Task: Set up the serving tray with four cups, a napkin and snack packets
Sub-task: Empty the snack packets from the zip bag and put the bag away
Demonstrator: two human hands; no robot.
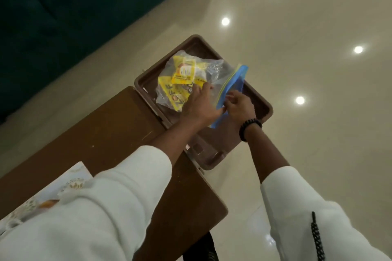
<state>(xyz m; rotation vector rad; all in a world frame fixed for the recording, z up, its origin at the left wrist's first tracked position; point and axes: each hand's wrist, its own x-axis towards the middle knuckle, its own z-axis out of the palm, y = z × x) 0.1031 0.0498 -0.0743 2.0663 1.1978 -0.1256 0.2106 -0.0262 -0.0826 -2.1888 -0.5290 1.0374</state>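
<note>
A brown plastic serving tray (263, 110) sits at the end of a wooden table, overhanging its edge. On it lies a clear zip bag (214, 70) with a blue seal strip, and inside are several yellow snack packets (180, 79). My left hand (199, 106) reaches into the bag's mouth, fingertips on a yellow packet. My right hand (239, 106), with a black bead bracelet at the wrist, pinches the blue strip and holds the mouth apart. No cups or napkin are in sight.
The brown wooden table (110, 131) runs toward me, with a patterned white and gold paper (70, 180) near its left edge. A dark teal sofa (63, 17) stands at upper left. Glossy cream floor (307, 48) with lamp reflections lies to the right.
</note>
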